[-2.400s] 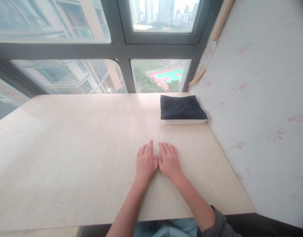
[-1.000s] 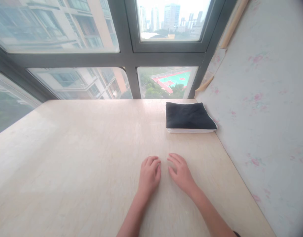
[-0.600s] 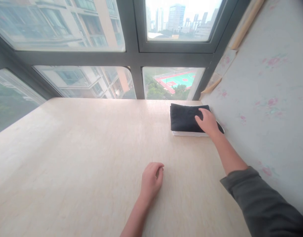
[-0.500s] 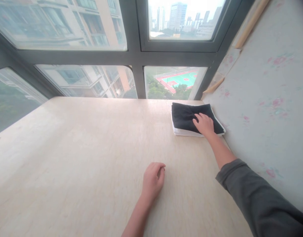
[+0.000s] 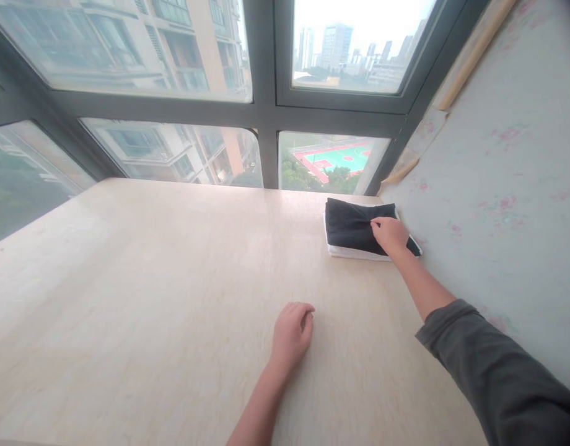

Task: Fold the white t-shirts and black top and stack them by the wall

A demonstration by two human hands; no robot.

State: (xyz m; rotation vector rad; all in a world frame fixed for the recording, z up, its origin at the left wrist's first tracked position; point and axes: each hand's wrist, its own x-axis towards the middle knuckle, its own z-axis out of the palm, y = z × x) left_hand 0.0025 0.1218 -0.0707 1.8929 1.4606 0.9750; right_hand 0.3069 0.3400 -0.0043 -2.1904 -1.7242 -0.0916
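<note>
A folded black cloth (image 5: 347, 226) lies on top of white folded cloth (image 5: 354, 253) at the far right of the marble-look sill. My right hand (image 5: 391, 234) pinches the black cloth near its middle, and small creases run from the fingertips. The hand and wrist cover part of the stack's right side. My left hand (image 5: 293, 331) rests on the sill nearer to me, apart from the cloths. Its fingers are curled in towards the thumb, with nothing seen in them.
The pale sill (image 5: 150, 297) spreads wide to the left. Grey window frames (image 5: 265, 111) rise along its back edge. A flower-patterned wall (image 5: 512, 186) stands close at the right, with wallpaper peeling at its edge beside the window.
My right hand's fingers, spread flat on the black cloth before, have closed into a pinch on it. The cloth has creased. My left hand stays in place; the view has tilted slightly.
</note>
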